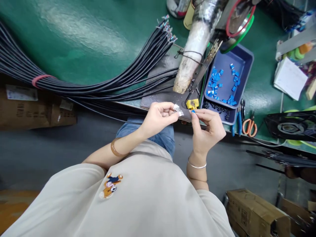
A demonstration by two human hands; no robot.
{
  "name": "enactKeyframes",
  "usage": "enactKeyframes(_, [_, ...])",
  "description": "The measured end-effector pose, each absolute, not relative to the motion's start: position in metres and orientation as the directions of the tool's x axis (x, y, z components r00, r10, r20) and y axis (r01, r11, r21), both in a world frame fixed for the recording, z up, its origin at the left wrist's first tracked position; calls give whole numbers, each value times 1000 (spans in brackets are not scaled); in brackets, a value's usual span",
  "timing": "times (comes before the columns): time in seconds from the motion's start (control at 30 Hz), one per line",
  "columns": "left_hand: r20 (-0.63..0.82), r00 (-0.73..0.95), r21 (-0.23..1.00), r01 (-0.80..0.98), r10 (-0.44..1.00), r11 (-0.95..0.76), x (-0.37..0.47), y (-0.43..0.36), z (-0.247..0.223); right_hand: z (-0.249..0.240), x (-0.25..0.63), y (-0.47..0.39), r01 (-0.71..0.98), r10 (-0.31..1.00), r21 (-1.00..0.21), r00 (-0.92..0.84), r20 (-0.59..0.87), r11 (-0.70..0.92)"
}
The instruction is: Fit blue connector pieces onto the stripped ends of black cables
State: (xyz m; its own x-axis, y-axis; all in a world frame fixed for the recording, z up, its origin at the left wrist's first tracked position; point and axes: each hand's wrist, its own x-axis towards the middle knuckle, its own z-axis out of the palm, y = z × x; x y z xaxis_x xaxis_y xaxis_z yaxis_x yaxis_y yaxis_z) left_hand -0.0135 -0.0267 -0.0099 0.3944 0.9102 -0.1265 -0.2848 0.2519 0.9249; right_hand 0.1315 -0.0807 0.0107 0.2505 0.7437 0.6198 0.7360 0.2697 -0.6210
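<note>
1. Just right of the frame's centre, the right hand (207,128) has thumb and forefinger pinched together on a small blue piece (193,111), only partly showing past the fingertips.
2. Around the centre, the left hand (159,119) holds a small whitish, see-through piece (178,110) between thumb and fingers, the grip narrow; I can't make out its exact shape from here.
3. The two hands face each other, near but apart, at the front edge of the green table (84,36).
4. Just above the right fingertips sits a yellow part (192,103); whether the blue piece touches it, I can't tell.
5. A wrapped white tube (191,57) slants down from the top of the frame, its end above the hands.
6. Upper right of centre, more blue pieces (215,77) lie scattered in a blue-grey tray (247,67).
7. Orange-handled scissors (250,127) lie right of the tray's lower end, beside blue-handled pliers (239,123).
8. A thick bundle of black cables (86,88) sweeps across the upper left.
</note>
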Motion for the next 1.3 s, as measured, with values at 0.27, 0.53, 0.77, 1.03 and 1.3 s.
enactKeyframes(0.27, [-110, 394, 925, -294, 912, 239, -11, -24, -4, 5, 128, -82, 629, 725, -659, 211, 655, 412])
enactKeyframes(0.53, [-62, 433, 932, -298, 899, 207, -12, -22, -7, 0, 124, -81, 558, 744, -718, 243, 622, 417])
enactKeyframes(0.77, [-142, 462, 900, -308, 876, 308, -12, -21, -8, -5, 124, -80, 533, 763, -739, 240, 600, 413])
enactKeyframes(1.03, [-179, 481, 877, -317, 858, 361, -13, -20, -9, -9, 126, -81, 469, 812, -798, 245, 529, 379])
enactKeyframes(1.3, [-124, 448, 903, -318, 886, 287, -12, -20, -7, -6, 126, -80, 397, 804, -848, 335, 491, 352])
